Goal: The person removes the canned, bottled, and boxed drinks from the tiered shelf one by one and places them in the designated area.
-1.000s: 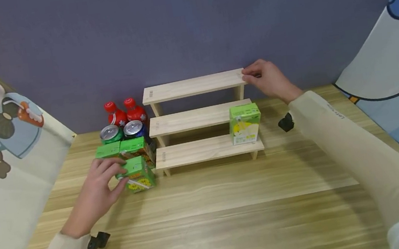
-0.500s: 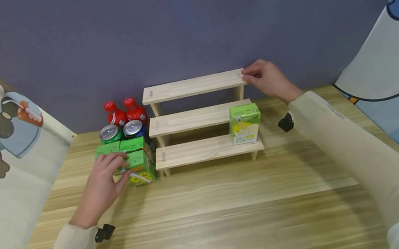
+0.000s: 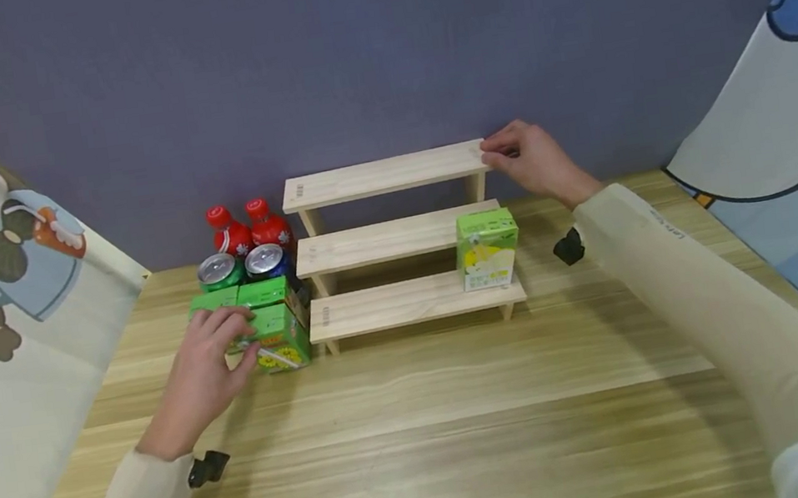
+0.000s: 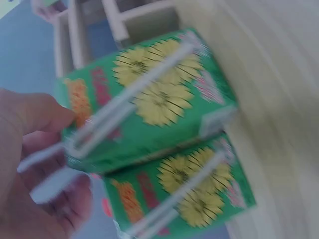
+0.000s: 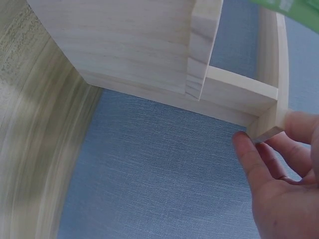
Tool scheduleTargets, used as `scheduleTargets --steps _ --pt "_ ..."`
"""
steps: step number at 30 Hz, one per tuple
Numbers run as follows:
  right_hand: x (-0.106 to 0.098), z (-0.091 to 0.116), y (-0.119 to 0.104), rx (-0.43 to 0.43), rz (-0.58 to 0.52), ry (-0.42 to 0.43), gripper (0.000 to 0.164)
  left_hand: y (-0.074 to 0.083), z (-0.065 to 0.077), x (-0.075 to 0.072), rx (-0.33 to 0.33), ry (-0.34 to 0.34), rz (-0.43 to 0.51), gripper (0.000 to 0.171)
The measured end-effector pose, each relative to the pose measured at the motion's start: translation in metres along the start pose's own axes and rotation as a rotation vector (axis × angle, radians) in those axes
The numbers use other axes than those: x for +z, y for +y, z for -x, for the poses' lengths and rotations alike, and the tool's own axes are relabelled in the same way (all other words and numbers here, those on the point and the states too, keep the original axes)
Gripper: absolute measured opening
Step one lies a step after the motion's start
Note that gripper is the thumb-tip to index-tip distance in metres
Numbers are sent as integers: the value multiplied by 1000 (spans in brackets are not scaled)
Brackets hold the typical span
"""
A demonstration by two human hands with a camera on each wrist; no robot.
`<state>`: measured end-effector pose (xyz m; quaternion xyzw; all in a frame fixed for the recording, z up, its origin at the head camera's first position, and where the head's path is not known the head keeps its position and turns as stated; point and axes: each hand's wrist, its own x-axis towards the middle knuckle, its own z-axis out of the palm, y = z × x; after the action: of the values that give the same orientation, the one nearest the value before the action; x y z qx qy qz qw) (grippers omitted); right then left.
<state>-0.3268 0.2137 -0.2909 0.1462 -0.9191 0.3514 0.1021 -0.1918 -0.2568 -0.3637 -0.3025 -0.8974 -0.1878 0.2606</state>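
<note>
My left hand (image 3: 205,363) pinches a green drink carton (image 3: 284,352) with yellow flowers and a slanting straw, by its top end. Thumb and fingertips lie at the carton's edge in the left wrist view, where a matching carton (image 4: 197,194) stands right beside it. That second carton is mostly behind the hand in the head view. My right hand (image 3: 534,160) grips the right end of the top board of a three-tier wooden shelf (image 3: 368,240). In the right wrist view, thumb and fingers (image 5: 251,159) are at the board's corner.
Behind the held carton stand further green cartons (image 3: 270,291), two drink cans (image 3: 266,260) and two red bottles (image 3: 271,228), left of the shelf. A yellow-green carton (image 3: 488,250) stands on the lowest tier's right end. A dark blue wall (image 3: 373,50) backs the wooden table (image 3: 424,439).
My left hand has slid the flowered carton back and slightly right, close up to the cartons behind, then stayed nearly still. The right hand has kept its grip on the shelf.
</note>
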Motion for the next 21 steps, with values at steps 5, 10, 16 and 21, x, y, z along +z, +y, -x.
scheduleTargets --steps 5,10,16,21 --pt "1 -1 0 -1 6 2 37 20 -17 -4 -19 26 45 14" --pt "0 1 1 1 0 9 37 49 -48 0 45 20 106 14" --pt "-1 1 1 7 -10 -2 37 78 -79 16 104 -9 168 18" --pt "-1 0 1 6 -14 -2 36 101 -104 29 122 -48 205 24"
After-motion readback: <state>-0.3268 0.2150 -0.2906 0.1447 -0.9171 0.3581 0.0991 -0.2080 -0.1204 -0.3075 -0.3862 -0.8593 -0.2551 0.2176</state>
